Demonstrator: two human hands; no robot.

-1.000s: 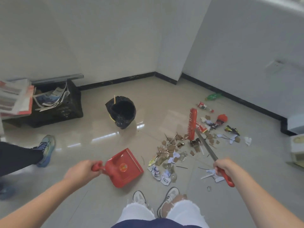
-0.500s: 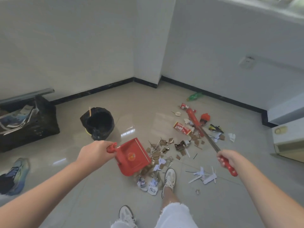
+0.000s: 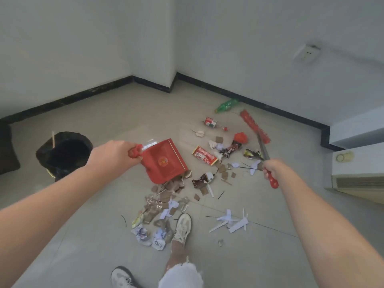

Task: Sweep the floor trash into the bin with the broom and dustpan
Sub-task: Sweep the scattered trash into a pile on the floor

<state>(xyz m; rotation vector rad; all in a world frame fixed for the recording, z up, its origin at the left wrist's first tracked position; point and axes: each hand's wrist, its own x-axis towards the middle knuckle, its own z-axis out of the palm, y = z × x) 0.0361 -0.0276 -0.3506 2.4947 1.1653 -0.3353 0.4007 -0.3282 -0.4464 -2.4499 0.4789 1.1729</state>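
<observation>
My left hand (image 3: 113, 155) grips the handle of a red dustpan (image 3: 164, 161), whose lip rests at the edge of the floor trash (image 3: 166, 196): cardboard scraps, paper bits and wrappers. My right hand (image 3: 274, 169) holds the red-tipped handle of a broom; its red head (image 3: 255, 126) reaches out beyond the wrappers, near a green bottle (image 3: 226, 104). A red snack packet (image 3: 204, 155) and a small can (image 3: 210, 122) lie between dustpan and broom. The bin (image 3: 64, 152), lined with a black bag, stands left of the dustpan.
My right shoe (image 3: 182, 225) stands among the scraps; my left shoe (image 3: 122, 277) is at the bottom edge. White paper strips (image 3: 230, 222) lie to the right. A dark box (image 3: 8, 150) is at far left, a white unit (image 3: 357, 175) at right. Walls with a black skirting close the corner.
I have stepped forward and turned right. The dustpan moved up to the scrap pile, and the broom head swung outward, away to the far right beyond the wrappers.
</observation>
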